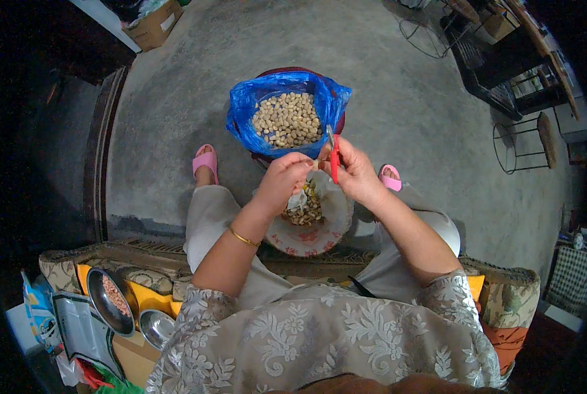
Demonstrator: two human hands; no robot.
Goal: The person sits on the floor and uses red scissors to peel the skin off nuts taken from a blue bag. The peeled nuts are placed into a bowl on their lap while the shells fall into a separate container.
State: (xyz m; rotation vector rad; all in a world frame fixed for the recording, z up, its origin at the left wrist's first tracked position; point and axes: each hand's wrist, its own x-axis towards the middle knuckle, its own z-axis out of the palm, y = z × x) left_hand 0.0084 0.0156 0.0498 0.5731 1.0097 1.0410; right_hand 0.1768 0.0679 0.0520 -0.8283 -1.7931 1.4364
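Note:
Between the fingertips of my left hand (284, 180) is a small pale nut or seed (315, 165). My right hand (355, 172) holds red-handled scissors or snips (334, 160), blades pointing away from me, and its fingertips meet the left ones at the nut. Whether the blades are apart is too small to tell. Just beyond my hands, a blue plastic bag (337, 98) stands with its mouth wide, holding many tan nuts or seeds (288, 118). Below my hands is a pale basin with red patterning (308, 241), holding shell pieces (303, 214) and something white and crumpled; my hands partly hide it.
On the seat to my left are a metal bowl of pinkish kernels (94, 295), a smaller metal bowl (158, 327) and a grey plastic package (84, 325). A cardboard box (150, 32) stands at the far left, a wire-framed stool (547, 140) at the right.

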